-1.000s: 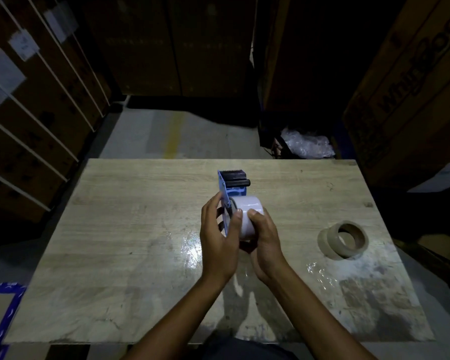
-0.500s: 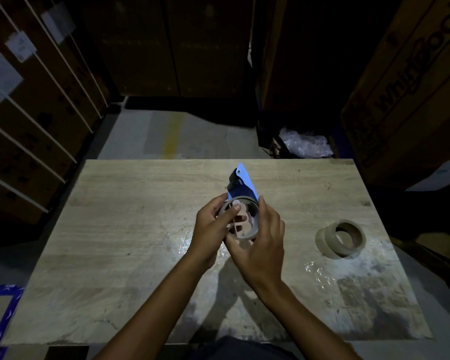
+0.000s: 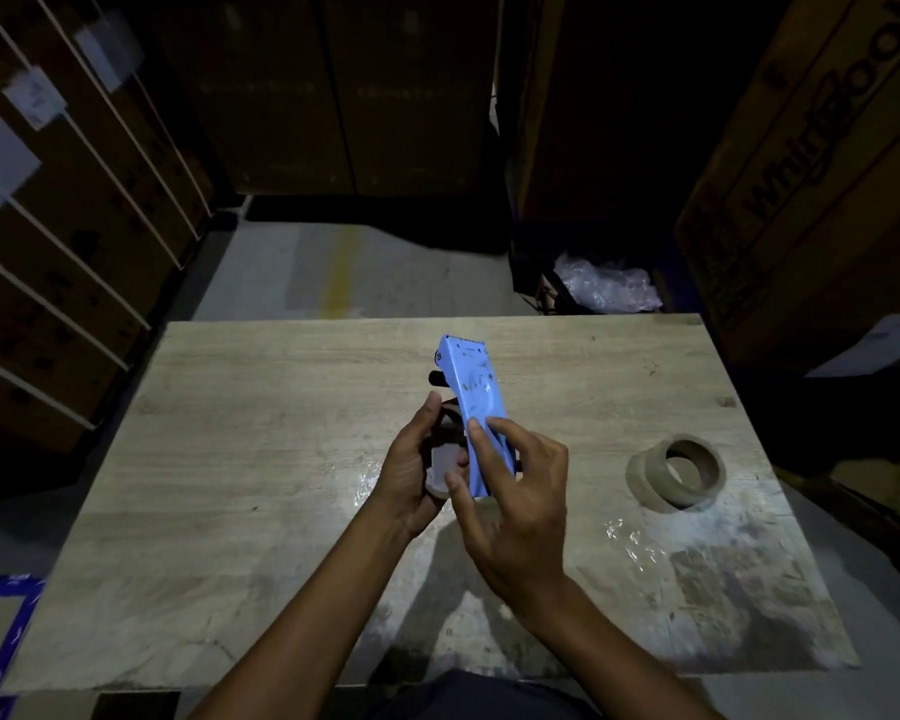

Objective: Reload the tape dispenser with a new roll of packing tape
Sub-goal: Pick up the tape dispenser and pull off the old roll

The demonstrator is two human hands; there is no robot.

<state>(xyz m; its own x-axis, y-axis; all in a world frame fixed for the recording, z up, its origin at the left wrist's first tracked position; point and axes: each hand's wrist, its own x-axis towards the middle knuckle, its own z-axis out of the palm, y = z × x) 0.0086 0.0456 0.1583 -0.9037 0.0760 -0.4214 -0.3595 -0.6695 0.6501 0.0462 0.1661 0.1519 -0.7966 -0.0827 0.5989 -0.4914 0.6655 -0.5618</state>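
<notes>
Fingers (image 3: 481, 449) of right hand (image 3: 515, 506) pinching the blue metal tape dispenser (image 3: 473, 402); left hand (image 3: 417, 472) cupped round the whitish roll of packing tape (image 3: 441, 467) behind it. All held above the pale wooden worktop (image 3: 261, 459). To the right, well apart, lying flat: brown cardboard tape core (image 3: 677, 472), likely spent. Step in hand, probably: seating the roll. Next: pressing it home, then threading the loose end toward the toothed end.
</notes>
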